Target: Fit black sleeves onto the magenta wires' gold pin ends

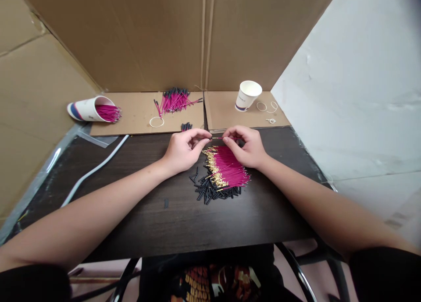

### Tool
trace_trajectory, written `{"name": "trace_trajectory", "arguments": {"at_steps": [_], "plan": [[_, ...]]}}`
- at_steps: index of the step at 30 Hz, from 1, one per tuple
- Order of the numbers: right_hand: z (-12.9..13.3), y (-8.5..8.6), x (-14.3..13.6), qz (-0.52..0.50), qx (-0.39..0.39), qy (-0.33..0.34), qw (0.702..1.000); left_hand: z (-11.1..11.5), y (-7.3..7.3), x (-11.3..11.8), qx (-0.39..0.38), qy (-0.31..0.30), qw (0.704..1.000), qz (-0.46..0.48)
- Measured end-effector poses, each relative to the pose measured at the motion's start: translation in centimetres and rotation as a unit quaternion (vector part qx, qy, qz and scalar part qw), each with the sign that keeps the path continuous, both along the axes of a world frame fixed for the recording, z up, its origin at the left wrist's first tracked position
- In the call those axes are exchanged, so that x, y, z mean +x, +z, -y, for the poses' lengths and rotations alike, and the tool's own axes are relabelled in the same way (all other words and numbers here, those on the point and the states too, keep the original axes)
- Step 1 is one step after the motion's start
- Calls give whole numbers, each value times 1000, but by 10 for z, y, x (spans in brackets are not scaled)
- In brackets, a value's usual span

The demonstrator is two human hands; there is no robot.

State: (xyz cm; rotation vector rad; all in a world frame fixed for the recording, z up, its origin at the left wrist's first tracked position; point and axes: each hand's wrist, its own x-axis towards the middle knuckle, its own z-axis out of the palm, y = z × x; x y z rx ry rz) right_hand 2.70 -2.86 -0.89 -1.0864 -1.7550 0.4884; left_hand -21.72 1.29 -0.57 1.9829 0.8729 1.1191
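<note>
My left hand (188,148) is closed in a pinch on a small dark piece that looks like a black sleeve, mostly hidden by the fingertips. Facing it, my right hand (247,147) pinches a thin magenta wire (218,138), its gold end pointing at the left fingertips. Whether wire and sleeve touch is too small to tell. Below the hands lies a flat bundle of magenta wires (228,164) with gold ends to the left. Loose black sleeves (210,192) are heaped along its near side. A few black-sleeved ends (186,126) show just behind my left hand.
A paper cup (87,109) full of magenta wires lies on its side at left. Black-ended wires (176,101) are piled on the cardboard sheet (134,113), near a rubber band (156,122). Another cup (247,97) stands upright at right. A white cable (95,170) crosses the table's left.
</note>
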Motion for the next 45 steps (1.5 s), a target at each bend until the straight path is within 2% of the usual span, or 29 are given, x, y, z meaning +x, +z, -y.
{"name": "trace_trajectory", "arguments": {"at_steps": [11, 22, 45], "plan": [[3, 4, -3, 36, 33, 14, 999, 2, 2, -1, 27, -10, 999, -26], [3, 3, -5, 25, 5, 6, 1000, 2, 3, -2, 66, -14, 996, -59], [3, 3, -5, 26, -21, 21, 999, 4, 6, -2, 71, -14, 995, -70]]}}
